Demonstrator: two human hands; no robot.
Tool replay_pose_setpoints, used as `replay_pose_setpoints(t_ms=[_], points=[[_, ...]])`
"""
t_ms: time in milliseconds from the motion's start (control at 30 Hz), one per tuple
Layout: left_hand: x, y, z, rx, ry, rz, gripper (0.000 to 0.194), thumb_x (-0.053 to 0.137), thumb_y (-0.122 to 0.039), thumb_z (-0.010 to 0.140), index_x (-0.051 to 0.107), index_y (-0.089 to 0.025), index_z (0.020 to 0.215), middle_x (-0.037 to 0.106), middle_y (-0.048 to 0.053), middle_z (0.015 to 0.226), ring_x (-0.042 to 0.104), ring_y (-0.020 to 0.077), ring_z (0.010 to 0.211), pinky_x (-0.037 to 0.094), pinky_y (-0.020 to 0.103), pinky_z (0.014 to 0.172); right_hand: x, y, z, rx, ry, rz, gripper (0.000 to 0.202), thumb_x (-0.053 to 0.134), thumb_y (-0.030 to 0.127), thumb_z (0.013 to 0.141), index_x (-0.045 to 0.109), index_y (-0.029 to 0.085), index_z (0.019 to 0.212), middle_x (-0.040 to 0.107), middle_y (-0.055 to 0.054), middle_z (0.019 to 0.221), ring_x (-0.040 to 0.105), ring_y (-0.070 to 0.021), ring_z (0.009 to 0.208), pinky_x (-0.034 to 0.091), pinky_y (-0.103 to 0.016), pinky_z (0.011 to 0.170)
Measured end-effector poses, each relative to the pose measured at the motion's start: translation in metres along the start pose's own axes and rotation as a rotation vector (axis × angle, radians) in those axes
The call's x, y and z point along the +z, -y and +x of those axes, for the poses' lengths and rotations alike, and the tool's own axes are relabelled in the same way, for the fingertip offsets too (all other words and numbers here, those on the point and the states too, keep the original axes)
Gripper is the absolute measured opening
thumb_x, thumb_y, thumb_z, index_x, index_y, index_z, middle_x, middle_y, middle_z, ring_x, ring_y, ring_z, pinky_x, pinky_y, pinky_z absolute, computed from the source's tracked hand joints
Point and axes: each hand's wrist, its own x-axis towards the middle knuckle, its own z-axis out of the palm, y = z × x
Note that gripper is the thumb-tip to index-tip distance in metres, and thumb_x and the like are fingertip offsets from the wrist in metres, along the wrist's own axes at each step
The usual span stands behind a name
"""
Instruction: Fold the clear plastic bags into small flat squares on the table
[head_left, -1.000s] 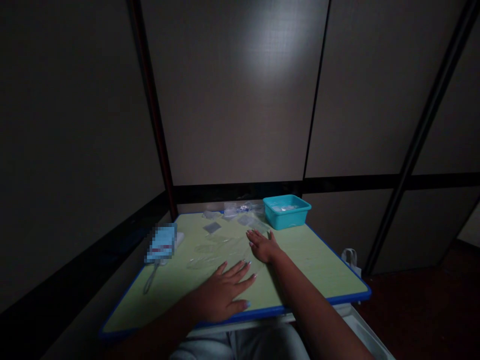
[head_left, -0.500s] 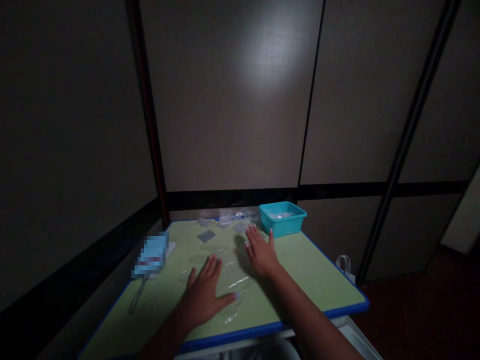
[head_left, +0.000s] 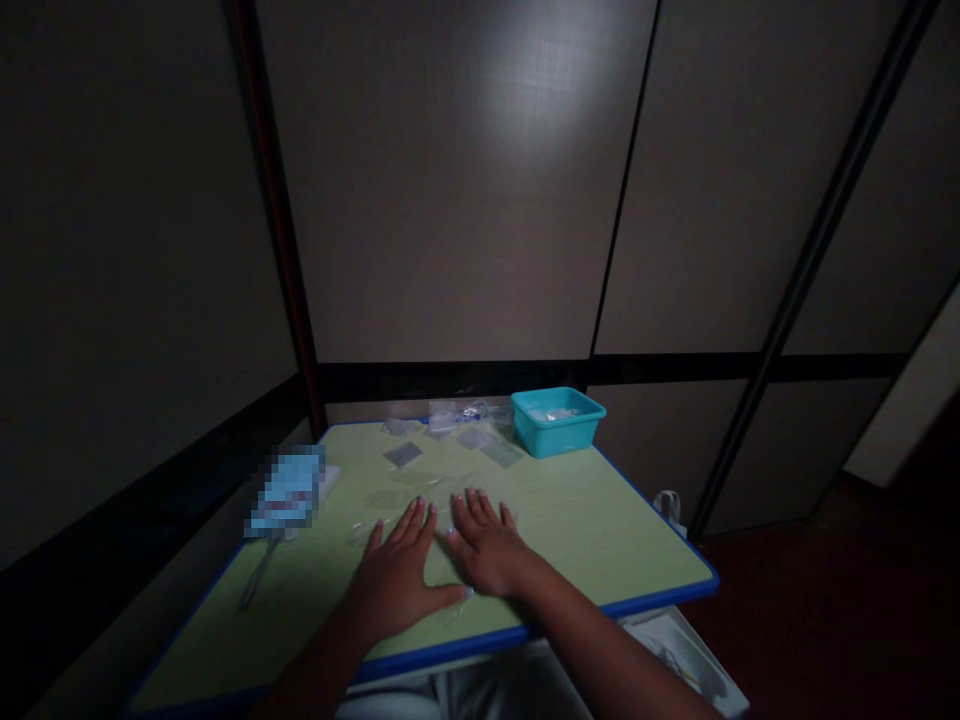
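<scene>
A clear plastic sheet or bag (head_left: 367,530) lies on the green table (head_left: 592,530), partly hidden under my hands. My left hand (head_left: 401,585) rests on it with the fingers spread and the thumb pointing right. Just to the right, my right hand (head_left: 491,550) lies flat on the plastic, fingers apart. Neither hand grips anything. Beyond them are a small grey square packet (head_left: 403,455) and a clear flat packet (head_left: 501,452). More crumpled clear plastic (head_left: 442,417) sits along the table's back edge.
At the back right stands a turquoise basket (head_left: 559,435) with clear plastic inside. A blurred-out blue item (head_left: 289,490) with a strap is at the left edge. Dark panels rise behind the table. An open white drawer (head_left: 682,650) shows below the front right edge.
My right hand has come back toward me and closer to my left hand, uncovering the clear packet behind it. My left hand stays flat on the plastic. The view has shifted slightly.
</scene>
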Motion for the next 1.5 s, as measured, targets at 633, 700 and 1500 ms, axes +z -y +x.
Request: replay_pose_setpoints(t_ms=[633, 700, 1500], points=[[-0.004, 0.000, 0.000, 0.024, 0.010, -0.061, 0.098, 0.048, -0.073, 0.058, 0.017, -0.026, 0.138, 0.006, 0.005, 0.146, 0.002, 0.0286, 0.133, 0.004, 0.053, 0.103, -0.023, 0.035, -0.001, -0.182, 0.029, -0.184, 0.059, 0.006, 0.053, 0.088, 0.000, 0.025, 0.139, -0.004, 0.000, 0.146, -0.010, -0.0168, 0.132, -0.006, -0.050, 0.103], [-0.005, -0.001, 0.000, 0.024, 0.016, -0.060, 0.097, 0.052, -0.071, 0.058, 0.017, -0.029, 0.138, 0.005, 0.004, 0.146, 0.002, 0.0291, 0.133, 0.004, 0.052, 0.104, -0.016, 0.042, 0.006, -0.204, 0.068, -0.149, 0.059, 0.008, 0.053, 0.088, 0.001, 0.025, 0.139, -0.001, -0.001, 0.146, -0.007, -0.0166, 0.133, -0.005, -0.049, 0.103], [-0.008, -0.003, -0.002, 0.006, 0.018, -0.088, 0.102, 0.044, -0.079, 0.055, 0.022, -0.023, 0.137, 0.007, 0.007, 0.145, 0.000, 0.0281, 0.133, 0.003, 0.053, 0.104, -0.014, 0.014, 0.010, -0.043, -0.064, -0.239, 0.057, 0.006, 0.049, 0.088, 0.002, 0.025, 0.140, -0.006, -0.003, 0.146, -0.010, -0.0178, 0.132, -0.008, -0.054, 0.100]])
